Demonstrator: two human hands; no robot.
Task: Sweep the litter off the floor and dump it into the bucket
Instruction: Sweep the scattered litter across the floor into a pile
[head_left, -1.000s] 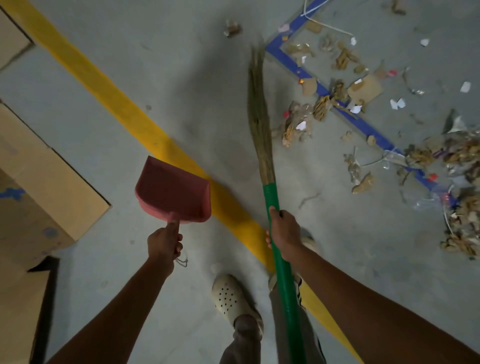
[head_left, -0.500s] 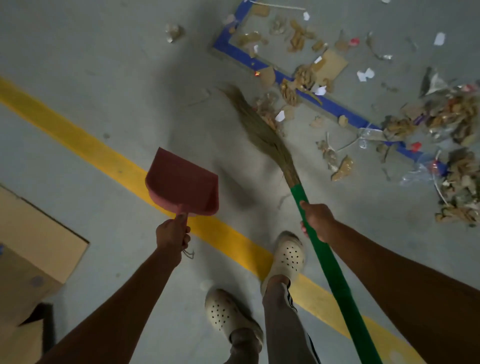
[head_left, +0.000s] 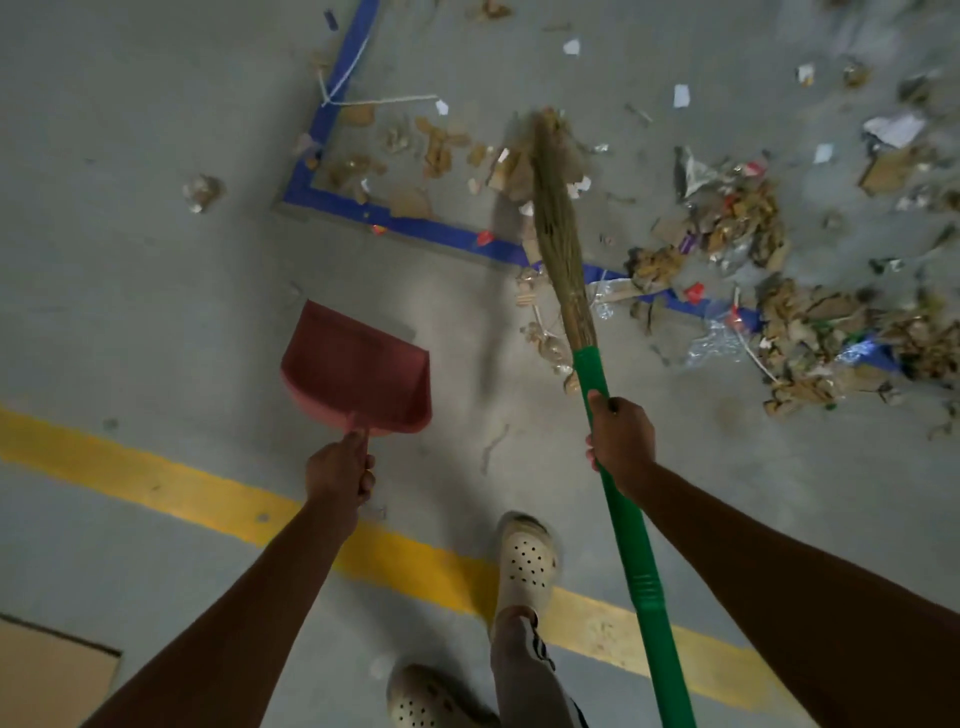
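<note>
My left hand (head_left: 340, 473) grips the short handle of a red dustpan (head_left: 358, 369), held above the grey floor with its mouth pointing away from me. My right hand (head_left: 621, 435) holds the green handle of a broom (head_left: 618, 499). Its straw bristles (head_left: 558, 218) reach forward across the blue tape line into scattered litter (head_left: 737, 223). The litter is torn cardboard, paper scraps, clear plastic and small red bits, thickest in a heap (head_left: 831, 338) at the right. No bucket is in view.
A blue tape line (head_left: 431, 228) marks a corner on the floor ahead. A yellow painted stripe (head_left: 218, 499) runs under my feet, which wear cream perforated clogs (head_left: 527, 561). A flat cardboard sheet (head_left: 47, 675) lies at the lower left. One crumpled scrap (head_left: 202, 192) lies apart, left of the blue corner.
The broom head swung from pointing left of the litter to straight ahead into it. I stepped forward over the yellow stripe, and the litter now lies nearer. The dustpan stayed in my left hand.
</note>
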